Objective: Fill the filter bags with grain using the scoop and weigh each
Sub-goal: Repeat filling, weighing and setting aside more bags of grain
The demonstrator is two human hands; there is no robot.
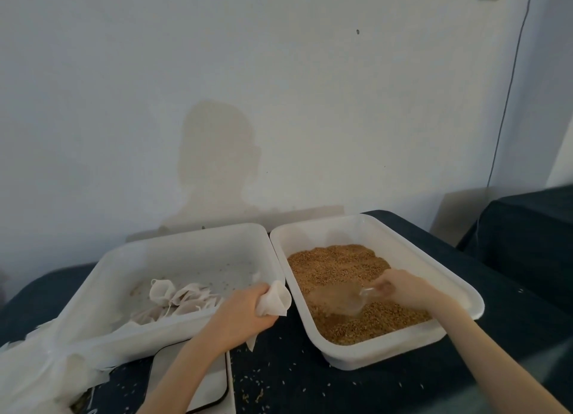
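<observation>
Taking the grain tub (pixel 428 252) as the landmark: far to its left, at the table's near-left corner, a heap of empty filter bags (pixel 34 364) spills over the edge. Next comes a second white tub (pixel 124 258), standing just beside the grain tub, with tied, filled bags (pixel 179 299) lying in its near-left part. In front of that tub sits a flat white scale (pixel 214 382), partly covered by the left forearm. The left hand (pixel 242 314) is curled round an open filter bag (pixel 276 299), held just left of the grain tub's near-left wall, mouth turned toward it. Inside the grain tub, brown grain (pixel 338 265) covers the bottom. The right hand (pixel 403 286) reaches in from the right, fingers closed on the handle of a clear scoop (pixel 344 299), blurred, its bowl low over the grain.

Both tubs rest on a dark cloth-covered table (pixel 310 382) sprinkled with stray grains. Behind stands a pale wall (pixel 279 72); right of the grain tub, a thin cable (pixel 508 97) runs down the wall beside a dark piece of furniture (pixel 533 227).
</observation>
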